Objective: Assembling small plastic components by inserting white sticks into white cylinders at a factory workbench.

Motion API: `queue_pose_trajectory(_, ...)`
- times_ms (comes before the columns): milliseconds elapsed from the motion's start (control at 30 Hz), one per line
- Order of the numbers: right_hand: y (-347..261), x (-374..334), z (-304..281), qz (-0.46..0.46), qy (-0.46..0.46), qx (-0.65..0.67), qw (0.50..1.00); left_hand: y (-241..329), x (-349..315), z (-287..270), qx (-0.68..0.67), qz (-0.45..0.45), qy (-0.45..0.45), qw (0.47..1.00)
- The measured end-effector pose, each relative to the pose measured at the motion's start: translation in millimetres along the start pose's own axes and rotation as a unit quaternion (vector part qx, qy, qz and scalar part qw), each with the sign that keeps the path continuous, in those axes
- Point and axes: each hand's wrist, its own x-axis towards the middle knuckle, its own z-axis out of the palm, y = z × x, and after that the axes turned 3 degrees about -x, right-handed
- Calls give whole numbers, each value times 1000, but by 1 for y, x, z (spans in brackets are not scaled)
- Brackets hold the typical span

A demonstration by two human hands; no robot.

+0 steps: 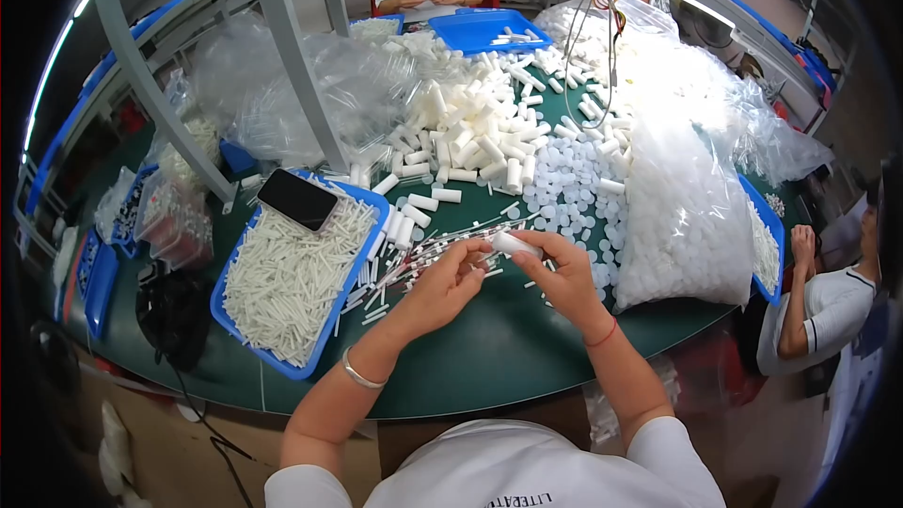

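Observation:
Over the near part of the green table, my right hand (564,279) grips a white plastic tube (515,244) between thumb and fingers. My left hand (442,288) is at the tube's left end, its fingers curled and drawn together; what they hold, if anything, is too small to make out. Just beyond my hands lies a loose bundle of thin sticks (435,249) with dark and reddish parts. Short white rods (374,313) are scattered by my left hand. Pale translucent round caps (572,174) spread out beyond my right hand.
A blue tray (297,373) of thin white rods stands left, a phone (297,199) on top. White tubes (470,136) are heaped beyond. A full clear bag (691,235) stands right. Grey posts (299,66) rise left; wires (613,47) hang overhead. Two people sit around the table.

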Motion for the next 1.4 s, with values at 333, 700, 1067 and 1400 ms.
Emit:
queue_pose_trajectory(333,-15,-23,-14,-118,-80,-141,980,-15,-17,27,-30,-64,60,996)
queue_pose_trajectory(700,-35,-35,-1,58,-182,-79,978,-9,-17,37,27,-193,-18,981)
queue_pose_trajectory(1067,11,-42,0,75,-157,240,955,-6,-23,61,-135,-133,3,982)
queue_pose_trajectory(1400,10,-48,13,221,-232,445,836,-8,-29,59,-128,-82,-46,987)
